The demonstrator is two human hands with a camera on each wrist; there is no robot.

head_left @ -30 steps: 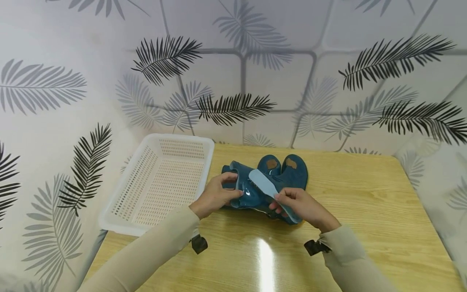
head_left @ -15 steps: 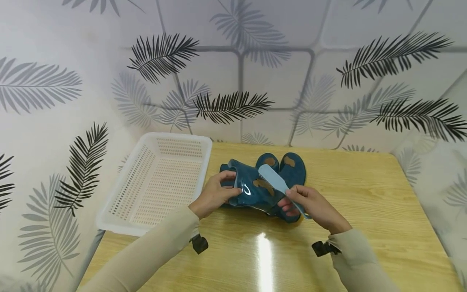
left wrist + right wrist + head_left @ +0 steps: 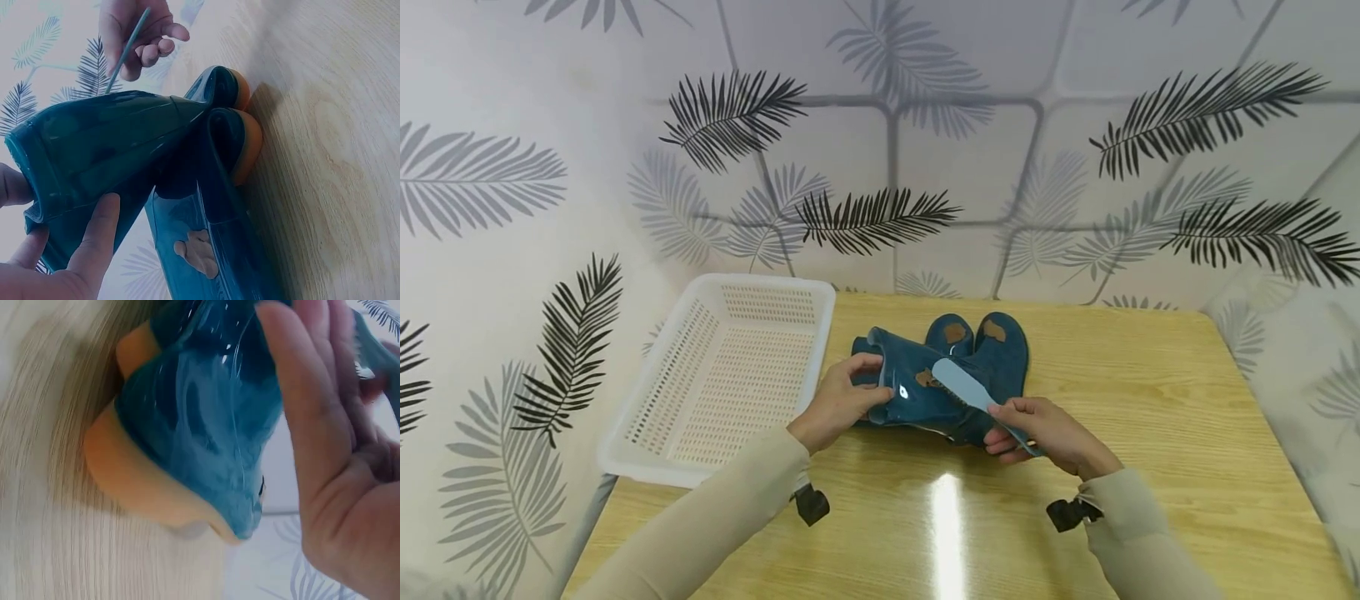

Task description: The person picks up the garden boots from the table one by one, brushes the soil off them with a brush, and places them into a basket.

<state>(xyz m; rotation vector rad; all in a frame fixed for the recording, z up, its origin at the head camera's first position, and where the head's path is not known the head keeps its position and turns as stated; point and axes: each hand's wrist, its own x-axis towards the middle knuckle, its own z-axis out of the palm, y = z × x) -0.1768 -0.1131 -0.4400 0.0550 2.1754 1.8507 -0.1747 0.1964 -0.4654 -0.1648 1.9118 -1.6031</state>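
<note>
A glossy blue rubber boot [image 3: 906,402] lies sideways on the table in the head view, a brown patch [image 3: 925,378] on its shaft. Thumb and fingers of my left hand [image 3: 841,398] grip the rim of that shaft. My right hand [image 3: 1051,435] pinches the handle of a light blue brush [image 3: 962,386], whose bristled head lies against the shaft beside the patch. Behind are two rounded blue boot parts, including a boot toe [image 3: 1006,354], each with a brown patch. Orange soles [image 3: 140,475] show in the right wrist view. Another boot shaft [image 3: 187,215] with a brown patch appears in the left wrist view.
A white perforated plastic basket [image 3: 737,392] stands left of the boots. The wooden table [image 3: 1150,417] meets a wall [image 3: 970,167] printed with feather-like leaves at its back.
The brush has moved rightward along the shaft, then slightly down, with my right hand. The brown patch came into sight and is now partly covered by the brush. My left hand keeps its grip.
</note>
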